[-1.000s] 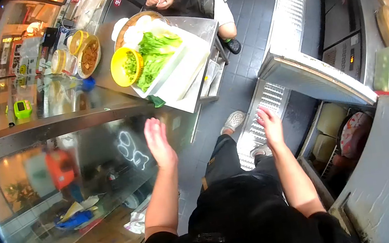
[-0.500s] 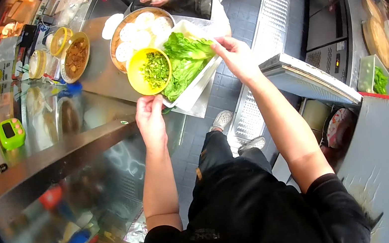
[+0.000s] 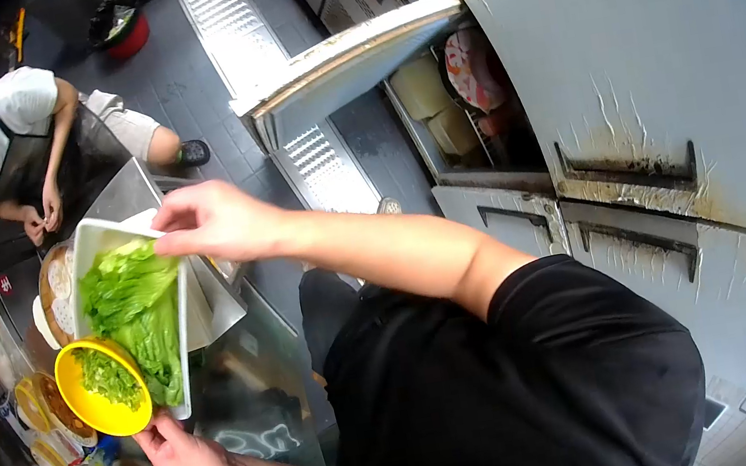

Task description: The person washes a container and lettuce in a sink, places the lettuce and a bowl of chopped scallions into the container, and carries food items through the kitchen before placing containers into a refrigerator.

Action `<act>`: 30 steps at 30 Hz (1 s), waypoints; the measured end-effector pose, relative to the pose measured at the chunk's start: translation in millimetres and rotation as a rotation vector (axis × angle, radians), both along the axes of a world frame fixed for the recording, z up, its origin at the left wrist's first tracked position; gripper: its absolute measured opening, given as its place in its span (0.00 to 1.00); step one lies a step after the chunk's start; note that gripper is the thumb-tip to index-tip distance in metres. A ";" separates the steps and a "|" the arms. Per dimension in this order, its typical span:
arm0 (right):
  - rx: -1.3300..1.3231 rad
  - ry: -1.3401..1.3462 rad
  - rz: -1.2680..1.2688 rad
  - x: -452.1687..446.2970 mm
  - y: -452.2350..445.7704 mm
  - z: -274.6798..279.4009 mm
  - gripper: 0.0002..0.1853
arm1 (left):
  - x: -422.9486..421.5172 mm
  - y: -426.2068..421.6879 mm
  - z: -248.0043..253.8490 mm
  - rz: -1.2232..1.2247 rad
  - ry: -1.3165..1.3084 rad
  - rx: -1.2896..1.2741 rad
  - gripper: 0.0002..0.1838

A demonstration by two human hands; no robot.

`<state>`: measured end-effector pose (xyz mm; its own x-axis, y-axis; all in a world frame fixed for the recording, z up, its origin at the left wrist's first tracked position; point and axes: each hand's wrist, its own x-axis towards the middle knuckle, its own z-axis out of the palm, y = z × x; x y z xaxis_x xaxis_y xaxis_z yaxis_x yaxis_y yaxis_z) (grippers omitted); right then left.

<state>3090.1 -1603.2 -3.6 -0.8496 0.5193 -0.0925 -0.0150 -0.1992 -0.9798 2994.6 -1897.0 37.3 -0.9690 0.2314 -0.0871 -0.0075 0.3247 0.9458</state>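
A white rectangular tray [image 3: 108,236] full of green lettuce leaves [image 3: 139,311] is held up at the left. My right hand [image 3: 212,223] pinches its far end, thumb and fingers at the rim beside the leaves. At the near end my left hand [image 3: 179,453] grips the tray's corner from below, partly hidden by a yellow bowl [image 3: 77,398]. That bowl holds chopped greens [image 3: 111,380] and tilts against the tray's left side. Whether my left fingers also hold the bowl, I cannot tell.
An opened fridge door [image 3: 339,69] juts out ahead, with containers [image 3: 446,126] and a red-and-white item [image 3: 472,71] inside. Closed grey doors [image 3: 662,103] stand at the right. Another person [image 3: 28,120] sits at the left by a round tray of white discs. A bin [image 3: 121,34] stands beyond.
My view has turned right, toward the fridge. Tray and bowl now appear farther left and are still in my hands. The counter and the other person have shifted left in view.
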 end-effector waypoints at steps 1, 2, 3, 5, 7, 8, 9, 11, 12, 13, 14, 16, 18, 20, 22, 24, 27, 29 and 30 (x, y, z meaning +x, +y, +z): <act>-0.093 0.014 0.012 19.3 7.9 6.4 0.15 | 2.3 6.0 4.6 -0.048 0.011 -0.016 0.08; -0.118 0.000 0.047 66.9 36.8 -2.1 0.14 | 33.8 31.8 -0.4 -0.086 0.048 -0.049 0.06; -0.120 -0.025 0.040 98.5 52.6 -18.3 0.12 | 52.1 50.8 -8.6 -0.195 0.073 -0.055 0.10; -0.298 -0.076 0.042 153.7 73.6 -51.7 0.11 | 74.4 76.8 -33.9 -0.396 -0.009 -0.083 0.15; -0.377 -0.173 0.000 214.0 91.6 -80.5 0.12 | 109.1 125.6 -52.5 -0.558 -0.043 -0.036 0.16; -0.396 -0.252 -0.055 243.6 99.9 -75.5 0.13 | 126.6 147.1 -65.8 -0.614 -0.097 -0.044 0.17; -0.447 -0.282 -0.089 276.1 106.0 -98.5 0.17 | 141.3 166.5 -82.5 -0.669 -0.152 -0.053 0.17; -0.545 -0.368 -0.179 343.7 116.4 -132.6 0.33 | 166.6 200.8 -127.8 -0.860 -0.188 -0.065 0.18; -0.598 -0.361 -0.250 372.4 120.7 -141.0 0.37 | 181.9 222.7 -144.7 -0.922 -0.193 -0.084 0.19; -0.647 -0.360 -0.320 399.3 124.3 -149.7 0.40 | 199.4 245.4 -162.9 -0.982 -0.202 -0.098 0.20; -0.649 -0.386 -0.369 423.8 127.3 -160.0 0.40 | 213.7 266.3 -179.4 -1.061 -0.166 -0.131 0.16; -0.645 -0.434 -0.498 471.3 132.1 -189.2 0.39 | 245.6 311.9 -210.2 -1.154 -0.200 -0.153 0.06; -0.624 -0.454 -0.679 508.9 139.3 -220.1 0.35 | 274.7 354.8 -267.6 -1.272 -0.049 -0.008 0.07; -0.596 -0.422 -0.810 538.5 150.7 -247.7 0.31 | 307.8 403.3 -302.0 -1.258 -0.064 0.090 0.05; -0.569 -0.376 -0.913 559.3 166.1 -273.8 0.28 | 335.2 448.3 -337.8 -1.251 -0.131 0.126 0.07; -0.518 -0.328 -1.004 575.4 187.0 -298.6 0.28 | 362.5 491.5 -374.2 -1.264 -0.172 0.127 0.12; -0.480 -0.264 -1.129 588.0 221.9 -326.2 0.28 | 405.8 539.8 -393.8 -1.215 -0.585 0.039 0.22; -0.431 -0.154 -1.163 604.1 246.2 -346.3 0.26 | 434.2 559.1 -398.8 -1.146 -0.627 0.180 0.30; -0.427 -0.142 -1.226 610.1 257.5 -351.1 0.25 | 444.4 569.1 -396.0 -1.130 -0.741 0.267 0.28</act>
